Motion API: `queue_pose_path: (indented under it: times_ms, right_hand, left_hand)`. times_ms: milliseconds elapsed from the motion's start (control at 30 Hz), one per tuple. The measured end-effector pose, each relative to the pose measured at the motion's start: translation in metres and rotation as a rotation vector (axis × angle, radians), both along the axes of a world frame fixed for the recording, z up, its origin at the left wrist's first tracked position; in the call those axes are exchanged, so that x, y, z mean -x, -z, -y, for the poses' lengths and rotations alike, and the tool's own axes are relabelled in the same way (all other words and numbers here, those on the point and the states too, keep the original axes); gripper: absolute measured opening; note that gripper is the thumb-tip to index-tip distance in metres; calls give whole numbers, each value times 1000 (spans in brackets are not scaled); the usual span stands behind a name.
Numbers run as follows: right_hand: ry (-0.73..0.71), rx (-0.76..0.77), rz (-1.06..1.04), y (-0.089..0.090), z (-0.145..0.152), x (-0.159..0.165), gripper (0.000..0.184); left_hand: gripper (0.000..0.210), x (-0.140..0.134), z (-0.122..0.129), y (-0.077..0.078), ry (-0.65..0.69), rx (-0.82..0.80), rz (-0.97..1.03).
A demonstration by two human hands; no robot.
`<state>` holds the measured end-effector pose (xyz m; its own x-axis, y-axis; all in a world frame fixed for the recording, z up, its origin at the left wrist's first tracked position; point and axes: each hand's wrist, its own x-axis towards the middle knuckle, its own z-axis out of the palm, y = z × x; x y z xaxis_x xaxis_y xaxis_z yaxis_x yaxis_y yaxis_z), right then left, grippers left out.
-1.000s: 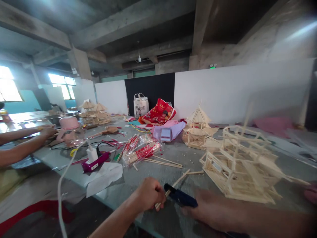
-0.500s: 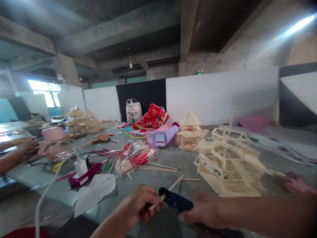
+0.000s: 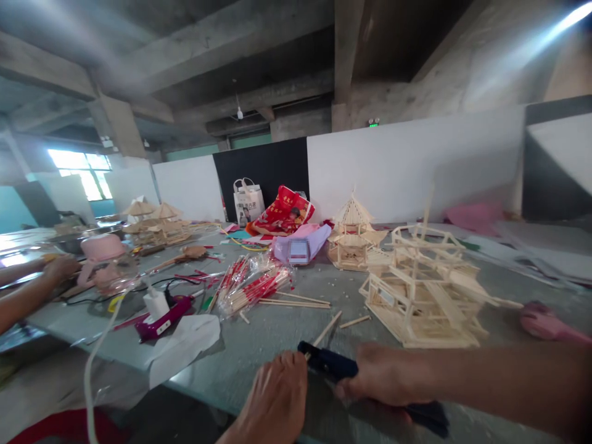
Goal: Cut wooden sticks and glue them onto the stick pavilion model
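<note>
My left hand (image 3: 277, 391) is closed, with the back of the hand turned up, around the near end of a thin wooden stick (image 3: 327, 327). That end is hidden by my fingers. My right hand (image 3: 377, 373) grips a dark blue hand cutter (image 3: 335, 364), its head lying across the stick right beside my left fingers. One handle of the cutter shows below my right wrist. A short piece of stick (image 3: 355, 322) lies just beyond the cutter. To the right stands an open-framed pavilion model (image 3: 416, 296) built from sticks.
Bagged sticks (image 3: 254, 290) and loose sticks (image 3: 296, 303) lie mid-table. A smaller roofed model (image 3: 354, 237) stands behind. Left are a paper sheet (image 3: 187, 345), a purple power strip (image 3: 164, 320) with a white cable, and a pink cup (image 3: 104, 259). Another person's arms (image 3: 34, 290) reach in at far left.
My left hand has turned over, back upward, and covers the stick's near end that showed before. The cutter's lower handle shows more. The short stick piece is angled differently, and the view has shifted slightly.
</note>
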<state>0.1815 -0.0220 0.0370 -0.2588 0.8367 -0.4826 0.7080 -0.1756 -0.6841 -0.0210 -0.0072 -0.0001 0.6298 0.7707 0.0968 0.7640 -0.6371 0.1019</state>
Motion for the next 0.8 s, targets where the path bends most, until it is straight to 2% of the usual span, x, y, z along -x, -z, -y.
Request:
queue_pose_path:
  times_ms: [100,233,400,567,800]
  right_hand:
    - [11,53,52,-2,0,0,32]
    - [35,123,-2,0,-4,1,32]
    - [59,131,-1,6,-10,3,30]
    - [88,124,-18,8,-12,5,33]
    - [97,95,-29,9,-14,6,33]
  left_hand:
    - [31,0,-5,-5,30,-17,-56]
    - [29,1,-13,-9,55,-65,-74]
    - [29,-5,-17,-3,-102,-72,3]
    - [25,-12,-20,-8,-278,-6,74]
    - [28,-6,-36,-13,-260,63,164]
